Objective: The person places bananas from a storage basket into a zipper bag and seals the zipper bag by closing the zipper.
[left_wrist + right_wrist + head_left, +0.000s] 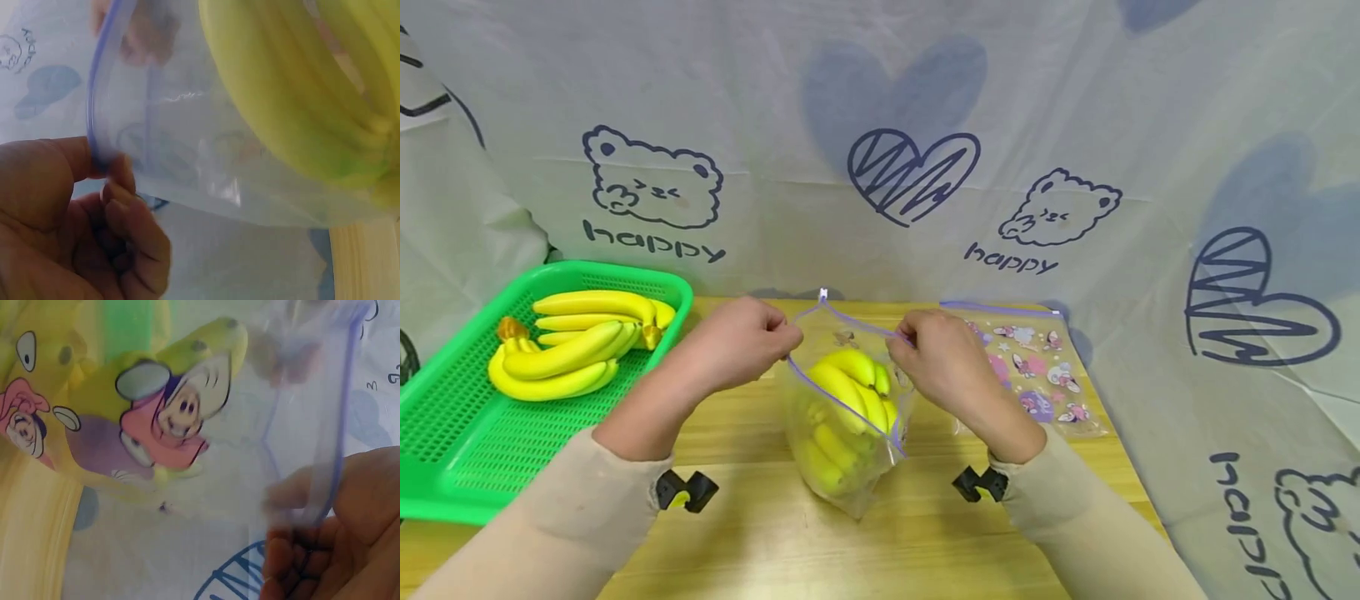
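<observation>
A clear zip bag (805,450) with a purple zip edge and printed cartoon figures stands on the table, its mouth spread apart. Inside it are yellow bananas (842,383), also seen through the plastic in the left wrist view (281,94). My left hand (748,342) pinches the left side of the bag's rim between thumb and fingers. On the opposite side, my right hand (943,358) pinches the rim, with the thumb outside and fingers inside in the right wrist view. A white slider (823,294) sits at the far corner of the zip.
At the left, a green plastic basket (445,417) holds more bananas (565,358). A second printed zip bag (1037,367) lies flat on the wooden table (760,550), right of my right hand. A pale printed cloth (775,208) hangs behind and at the right.
</observation>
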### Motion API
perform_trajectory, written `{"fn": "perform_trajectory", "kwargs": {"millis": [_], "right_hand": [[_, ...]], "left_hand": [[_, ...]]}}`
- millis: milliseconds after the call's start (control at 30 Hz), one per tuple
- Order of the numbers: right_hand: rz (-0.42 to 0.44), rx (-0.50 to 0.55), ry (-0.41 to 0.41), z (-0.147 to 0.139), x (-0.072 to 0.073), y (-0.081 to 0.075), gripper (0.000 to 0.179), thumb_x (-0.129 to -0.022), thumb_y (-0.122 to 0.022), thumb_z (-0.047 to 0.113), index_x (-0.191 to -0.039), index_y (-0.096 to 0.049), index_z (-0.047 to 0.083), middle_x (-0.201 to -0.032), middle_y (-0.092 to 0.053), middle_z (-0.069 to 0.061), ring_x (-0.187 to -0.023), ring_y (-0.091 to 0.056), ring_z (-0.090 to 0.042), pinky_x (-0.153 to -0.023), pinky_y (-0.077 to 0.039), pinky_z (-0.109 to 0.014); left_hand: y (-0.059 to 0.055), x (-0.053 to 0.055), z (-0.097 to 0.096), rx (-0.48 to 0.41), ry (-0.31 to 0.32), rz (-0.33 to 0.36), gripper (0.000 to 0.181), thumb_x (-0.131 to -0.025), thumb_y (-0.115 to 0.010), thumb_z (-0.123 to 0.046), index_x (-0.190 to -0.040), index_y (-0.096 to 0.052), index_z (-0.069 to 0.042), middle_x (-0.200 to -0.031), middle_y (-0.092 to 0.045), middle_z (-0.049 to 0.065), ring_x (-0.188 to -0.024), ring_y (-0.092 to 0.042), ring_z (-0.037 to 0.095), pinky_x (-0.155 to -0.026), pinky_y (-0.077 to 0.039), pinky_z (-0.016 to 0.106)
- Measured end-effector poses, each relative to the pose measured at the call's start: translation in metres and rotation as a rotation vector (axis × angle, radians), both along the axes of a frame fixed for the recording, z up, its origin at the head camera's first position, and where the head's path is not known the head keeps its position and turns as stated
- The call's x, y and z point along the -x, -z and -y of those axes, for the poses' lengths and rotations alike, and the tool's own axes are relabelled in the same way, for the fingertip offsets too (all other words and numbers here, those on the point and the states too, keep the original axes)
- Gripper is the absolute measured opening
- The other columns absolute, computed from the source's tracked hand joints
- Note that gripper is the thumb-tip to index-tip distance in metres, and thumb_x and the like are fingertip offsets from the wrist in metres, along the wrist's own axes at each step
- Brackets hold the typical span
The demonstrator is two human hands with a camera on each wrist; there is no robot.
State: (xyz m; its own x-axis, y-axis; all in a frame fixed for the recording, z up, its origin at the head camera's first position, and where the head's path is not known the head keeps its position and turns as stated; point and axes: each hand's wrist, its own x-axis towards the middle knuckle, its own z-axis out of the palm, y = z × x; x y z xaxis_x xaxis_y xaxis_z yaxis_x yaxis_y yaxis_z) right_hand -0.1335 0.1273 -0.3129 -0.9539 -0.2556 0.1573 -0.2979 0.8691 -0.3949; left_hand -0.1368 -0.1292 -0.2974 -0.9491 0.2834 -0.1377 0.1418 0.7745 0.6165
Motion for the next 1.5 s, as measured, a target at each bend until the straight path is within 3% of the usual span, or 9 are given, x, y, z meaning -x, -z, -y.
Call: {"fn": "perform_trajectory", "kwargs": {"millis": [167,367,500,633,767,1067,1233,1333,1500], "right_hand": [[-0.038,0.028,-0.102,0.009,-0.003,-0.002,0.016,-0.101,-0.068,0.02,-0.091,-0.075,0.009,-0.088,-0.068,-0.003,-0.078,-0.059,-0.021,-0.075,-0.052,-0.037],[-0.076,0.013,-0.12,0.012,-0.004,-0.003,0.015,-0.101,-0.07,0.02,-0.093,-0.076,0.009,-0.093,-0.071,-0.004,-0.082,-0.062,-0.021,-0.078,-0.054,-0.038],[-0.086,0.006,-0.121,0.011,-0.003,-0.003,0.014,-0.101,-0.07,0.019,-0.094,-0.076,0.008,-0.094,-0.071,-0.004,-0.084,-0.063,-0.021,-0.081,-0.055,-0.04],[-0.08,0.009,-0.129,0.012,-0.003,-0.004,0.015,-0.101,-0.07,0.021,-0.095,-0.076,0.008,-0.095,-0.071,-0.004,-0.085,-0.063,-0.021,-0.082,-0.055,-0.039],[-0.065,0.019,-0.125,0.012,-0.004,-0.002,0.015,-0.102,-0.07,0.021,-0.096,-0.076,0.008,-0.095,-0.07,-0.004,-0.085,-0.062,-0.021,-0.083,-0.054,-0.039],[0.005,0.048,-0.108,-0.011,-0.016,0.005,0.027,-0.101,-0.072,0.038,-0.095,-0.073,0.012,-0.092,-0.066,-0.001,-0.085,-0.058,-0.019,-0.079,-0.051,-0.037],[0.117,0.068,-0.183,-0.037,-0.019,0.006,0.031,-0.099,-0.072,0.043,-0.083,-0.066,0.017,-0.079,-0.055,0.0,-0.072,-0.048,-0.016,-0.066,-0.041,-0.032],[0.168,0.081,-0.231,-0.049,-0.019,0.005,0.029,-0.095,-0.077,0.042,-0.088,-0.067,0.016,-0.083,-0.057,0.001,-0.075,-0.05,-0.015,-0.069,-0.043,-0.032],[0.134,-0.015,-0.277,-0.056,-0.017,0.007,0.032,-0.087,-0.087,0.037,-0.098,-0.069,0.012,-0.094,-0.062,0.002,-0.084,-0.052,-0.016,-0.076,-0.047,-0.034]], "left_hand": [[0.002,0.0,-0.006,0.0,0.091,0.008,0.044,-0.106,-0.054,-0.038,-0.067,-0.055,-0.017,-0.06,-0.041,-0.003,-0.056,-0.04,0.016,-0.055,-0.036,0.032],[0.002,0.008,0.005,0.029,0.071,0.003,0.053,-0.113,-0.04,-0.05,-0.095,-0.071,-0.012,-0.087,-0.064,0.007,-0.076,-0.055,0.024,-0.068,-0.046,0.038],[0.006,0.017,0.008,-0.012,0.01,-0.042,0.041,-0.115,-0.039,-0.038,-0.126,-0.065,-0.008,-0.117,-0.067,0.015,-0.098,-0.061,0.031,-0.082,-0.05,0.044],[0.014,0.027,0.011,-0.073,0.046,-0.084,0.034,-0.112,-0.045,-0.018,-0.144,-0.056,-0.01,-0.133,-0.06,0.019,-0.113,-0.061,0.036,-0.091,-0.053,0.049],[0.022,0.033,0.016,-0.09,0.105,-0.123,0.028,-0.11,-0.053,-0.015,-0.135,-0.065,-0.01,-0.134,-0.061,0.018,-0.119,-0.06,0.036,-0.097,-0.053,0.053],[0.025,0.037,0.022,-0.078,0.071,-0.14,0.018,-0.107,-0.06,-0.018,-0.117,-0.071,-0.006,-0.125,-0.067,0.017,-0.115,-0.061,0.034,-0.1,-0.051,0.053],[0.023,0.036,0.025,-0.067,0.05,-0.127,0.017,-0.107,-0.061,-0.02,-0.113,-0.07,-0.006,-0.124,-0.068,0.018,-0.113,-0.062,0.034,-0.098,-0.052,0.053],[0.021,0.035,0.029,-0.056,0.045,-0.129,0.016,-0.107,-0.061,-0.02,-0.111,-0.069,-0.007,-0.123,-0.068,0.018,-0.111,-0.062,0.034,-0.096,-0.051,0.052],[0.019,0.034,0.034,-0.038,0.039,-0.133,0.015,-0.107,-0.062,-0.021,-0.108,-0.069,-0.008,-0.125,-0.067,0.018,-0.11,-0.061,0.034,-0.094,-0.05,0.051]]}}
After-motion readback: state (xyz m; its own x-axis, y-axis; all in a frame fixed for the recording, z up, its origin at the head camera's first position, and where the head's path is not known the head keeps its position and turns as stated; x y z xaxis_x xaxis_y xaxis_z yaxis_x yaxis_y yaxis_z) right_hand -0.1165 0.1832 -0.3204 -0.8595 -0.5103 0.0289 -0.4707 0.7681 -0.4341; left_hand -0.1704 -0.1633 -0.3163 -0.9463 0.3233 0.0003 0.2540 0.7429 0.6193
